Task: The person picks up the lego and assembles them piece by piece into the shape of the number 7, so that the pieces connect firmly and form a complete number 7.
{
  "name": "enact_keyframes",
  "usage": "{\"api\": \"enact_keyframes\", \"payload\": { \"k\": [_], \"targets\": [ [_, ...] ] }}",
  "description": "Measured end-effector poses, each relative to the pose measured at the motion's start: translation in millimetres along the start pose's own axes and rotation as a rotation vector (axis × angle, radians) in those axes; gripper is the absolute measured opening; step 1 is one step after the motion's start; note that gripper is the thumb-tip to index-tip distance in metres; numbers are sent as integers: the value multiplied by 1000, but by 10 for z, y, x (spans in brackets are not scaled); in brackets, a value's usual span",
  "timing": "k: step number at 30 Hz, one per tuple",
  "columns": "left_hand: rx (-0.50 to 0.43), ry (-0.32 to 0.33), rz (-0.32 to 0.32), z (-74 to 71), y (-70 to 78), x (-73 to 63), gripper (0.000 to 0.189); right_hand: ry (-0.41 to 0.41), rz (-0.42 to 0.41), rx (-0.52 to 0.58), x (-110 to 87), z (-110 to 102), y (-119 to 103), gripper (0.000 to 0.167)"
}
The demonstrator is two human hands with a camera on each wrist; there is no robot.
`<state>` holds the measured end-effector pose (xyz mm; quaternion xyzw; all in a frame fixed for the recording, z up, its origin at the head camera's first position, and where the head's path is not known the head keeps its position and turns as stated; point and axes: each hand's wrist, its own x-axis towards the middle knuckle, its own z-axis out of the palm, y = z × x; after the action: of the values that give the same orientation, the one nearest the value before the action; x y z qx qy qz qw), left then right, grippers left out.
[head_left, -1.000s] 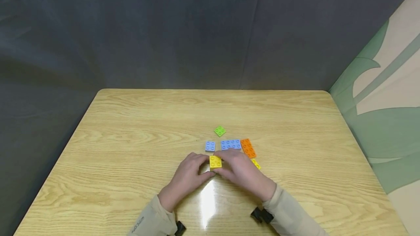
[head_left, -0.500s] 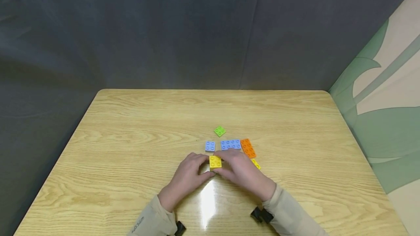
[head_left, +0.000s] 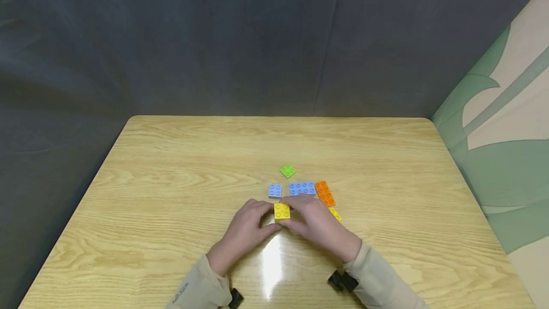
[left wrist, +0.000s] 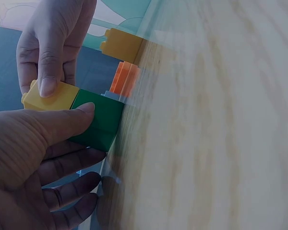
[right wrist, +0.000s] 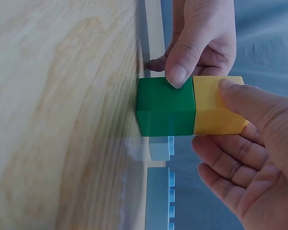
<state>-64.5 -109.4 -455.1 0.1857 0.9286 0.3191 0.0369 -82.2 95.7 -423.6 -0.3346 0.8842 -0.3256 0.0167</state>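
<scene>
A yellow toy building brick sits stacked on a green building brick, the two joined face to face at the middle of the table's near half. My left hand pinches the green brick, its thumb lying across one side in the left wrist view. From the other side my right hand pinches the yellow brick on top, thumb against its face. In the right wrist view the green brick's base is right at the tabletop. From the head view the green brick is hidden beneath the yellow one.
Just beyond the hands lie a small blue brick, a longer blue brick and an orange brick. Farther back is a lime green brick. Another yellow brick shows partly behind the right hand. The wooden table meets dark cloth.
</scene>
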Motion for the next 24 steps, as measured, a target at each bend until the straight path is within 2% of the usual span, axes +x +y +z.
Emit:
{"api": "enact_keyframes", "payload": {
  "k": [16, 24],
  "targets": [
    [7, -12, -3, 4, 0, -3, 42, -11, -17, -32, 7, -15, -22, 44],
    [23, 0, 3, -1, 3, -2, 42, -6, 35, -28, -41, -71, -37, 55]
  ]
}}
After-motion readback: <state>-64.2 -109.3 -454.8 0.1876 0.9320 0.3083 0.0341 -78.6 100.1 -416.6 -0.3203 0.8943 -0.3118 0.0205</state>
